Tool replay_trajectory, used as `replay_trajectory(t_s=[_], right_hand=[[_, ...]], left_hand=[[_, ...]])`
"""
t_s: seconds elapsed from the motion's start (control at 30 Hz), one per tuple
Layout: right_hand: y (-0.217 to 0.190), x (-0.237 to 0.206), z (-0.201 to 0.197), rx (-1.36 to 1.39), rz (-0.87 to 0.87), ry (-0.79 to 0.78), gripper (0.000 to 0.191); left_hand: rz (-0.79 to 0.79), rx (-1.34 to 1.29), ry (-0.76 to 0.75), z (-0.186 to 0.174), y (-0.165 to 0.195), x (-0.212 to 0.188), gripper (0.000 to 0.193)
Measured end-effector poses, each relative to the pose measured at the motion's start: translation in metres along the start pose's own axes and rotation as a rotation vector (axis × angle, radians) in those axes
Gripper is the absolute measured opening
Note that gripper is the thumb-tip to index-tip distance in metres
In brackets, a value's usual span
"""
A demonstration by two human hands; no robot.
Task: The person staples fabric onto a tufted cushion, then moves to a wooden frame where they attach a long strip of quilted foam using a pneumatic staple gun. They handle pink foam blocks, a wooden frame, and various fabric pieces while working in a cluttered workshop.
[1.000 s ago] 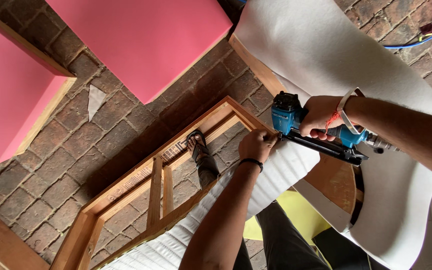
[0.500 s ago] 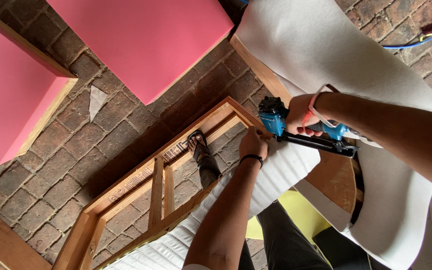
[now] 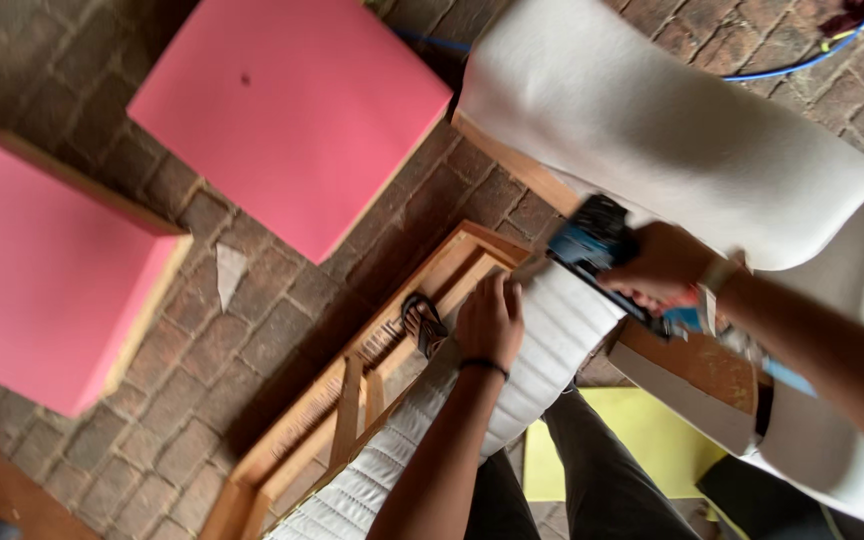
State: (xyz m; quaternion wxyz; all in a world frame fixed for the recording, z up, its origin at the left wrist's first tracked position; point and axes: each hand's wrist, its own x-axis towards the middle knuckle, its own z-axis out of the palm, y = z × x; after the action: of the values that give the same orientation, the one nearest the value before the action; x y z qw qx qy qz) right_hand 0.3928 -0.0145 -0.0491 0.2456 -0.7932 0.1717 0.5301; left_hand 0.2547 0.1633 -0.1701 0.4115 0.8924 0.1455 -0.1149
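Observation:
My left hand (image 3: 490, 320) presses flat on white quilted fabric (image 3: 542, 350) laid over a wooden frame (image 3: 372, 370), with a black band on its wrist. My right hand (image 3: 664, 265) grips a blue and black staple gun (image 3: 592, 245), whose nose points at the frame's corner just above my left fingers. The tool's rear part is hidden behind my right wrist.
Two pink foam slabs (image 3: 287, 115) (image 3: 42, 260) on wooden bases lie on the brick floor (image 3: 252, 320). A big white padded piece (image 3: 652, 120) sits at the upper right. A foot in a sandal (image 3: 422, 322) rests inside the frame. A yellow sheet (image 3: 642, 440) lies below.
My right hand has carried the staple gun leftward to the frame's corner. My left hand has stayed on the fabric. The view has shifted slightly.

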Motion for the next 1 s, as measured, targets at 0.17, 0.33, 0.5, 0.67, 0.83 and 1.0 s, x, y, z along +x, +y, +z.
replay_trajectory(t_s=[0.17, 0.33, 0.5, 0.67, 0.83, 1.0], right_hand=[[0.131, -0.097, 0.051, -0.054, 0.078, 0.307, 0.034], [0.238, -0.208, 0.159, -0.023, 0.019, 0.611, 0.045], [0.290, -0.294, 0.241, 0.596, 0.189, 0.616, 0.034], [0.317, -0.318, 0.312, 1.248, -0.132, 0.705, 0.018], [0.353, -0.335, 0.402, 1.315, 0.041, 0.532, 0.014], [0.346, -0.352, 0.511, 0.830, -0.397, 0.914, 0.011]], left_hand=[[0.229, 0.418, -0.091, -0.022, -0.025, -0.052, 0.083], [0.368, 0.644, -0.255, -0.032, -0.043, -0.093, 0.083], [0.415, 0.945, -0.300, -0.047, -0.061, -0.155, 0.083], [0.334, 1.200, -0.324, -0.062, -0.110, -0.240, 0.086], [0.401, 0.891, -0.031, -0.095, -0.183, -0.320, 0.090], [0.712, 0.497, 0.224, -0.140, -0.236, -0.379, 0.087]])
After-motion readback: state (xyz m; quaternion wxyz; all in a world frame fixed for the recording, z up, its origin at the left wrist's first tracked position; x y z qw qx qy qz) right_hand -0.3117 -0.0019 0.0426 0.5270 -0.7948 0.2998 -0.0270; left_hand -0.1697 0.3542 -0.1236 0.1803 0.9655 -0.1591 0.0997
